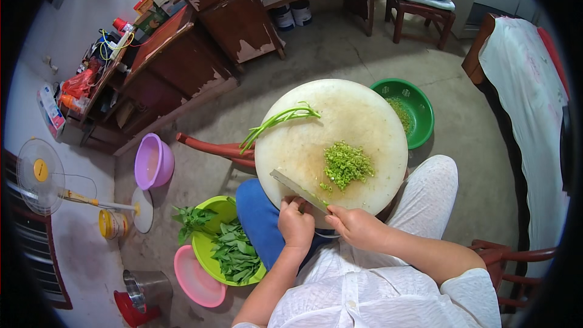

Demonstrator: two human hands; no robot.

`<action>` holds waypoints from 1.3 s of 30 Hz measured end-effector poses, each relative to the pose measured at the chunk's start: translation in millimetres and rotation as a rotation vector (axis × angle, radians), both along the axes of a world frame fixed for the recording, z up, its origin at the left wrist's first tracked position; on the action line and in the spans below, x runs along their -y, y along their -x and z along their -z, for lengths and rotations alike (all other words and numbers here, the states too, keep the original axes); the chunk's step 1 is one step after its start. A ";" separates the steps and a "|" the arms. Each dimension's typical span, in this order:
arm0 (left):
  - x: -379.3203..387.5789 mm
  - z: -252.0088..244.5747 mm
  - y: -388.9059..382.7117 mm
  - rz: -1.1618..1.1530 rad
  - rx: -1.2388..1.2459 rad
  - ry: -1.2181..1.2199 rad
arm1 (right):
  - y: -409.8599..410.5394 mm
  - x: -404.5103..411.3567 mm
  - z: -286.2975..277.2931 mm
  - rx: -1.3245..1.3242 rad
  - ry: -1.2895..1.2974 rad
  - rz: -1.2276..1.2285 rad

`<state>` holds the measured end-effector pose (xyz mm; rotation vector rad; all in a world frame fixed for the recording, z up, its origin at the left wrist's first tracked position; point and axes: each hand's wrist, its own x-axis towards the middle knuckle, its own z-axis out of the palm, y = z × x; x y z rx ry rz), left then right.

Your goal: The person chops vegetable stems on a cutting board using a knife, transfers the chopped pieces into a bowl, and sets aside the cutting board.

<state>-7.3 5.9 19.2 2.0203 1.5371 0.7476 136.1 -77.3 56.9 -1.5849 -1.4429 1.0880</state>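
A round white cutting board (pixel 291 146) lies before me at knee height. My right hand (pixel 357 226) grips a kitchen knife (pixel 298 188), its blade angled across the board's near left part. Just beyond the blade is a heap of finely chopped green stems (pixel 348 164). My left hand (pixel 296 222) is at the near edge, close to the blade, fingers curled; a bit of green shows by its fingertips, mostly hidden. Several long green stems (pixel 284 119) rest across the far left part of the board, their ends hanging over its edge.
A green basin (pixel 423 120) with chopped bits stands beyond the board's right side. At left on the floor are a lime-green basin (pixel 207 262) of leafy greens, a pink basin (pixel 200 291), a purple basin (pixel 168 164) and a standing fan (pixel 102 203). Red wooden legs (pixel 207 147) jut out left.
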 end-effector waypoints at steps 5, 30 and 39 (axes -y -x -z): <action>3.3 0.6 -3.8 -0.061 0.055 0.116 | 2.1 1.3 -2.7 -0.003 0.025 0.003; 2.8 -10.6 -7.0 -0.010 -0.014 0.061 | 6.2 -12.7 5.1 -0.085 0.001 0.073; 5.1 -5.1 -3.8 -0.042 0.008 0.045 | 1.3 0.0 -4.4 -0.084 0.055 -0.007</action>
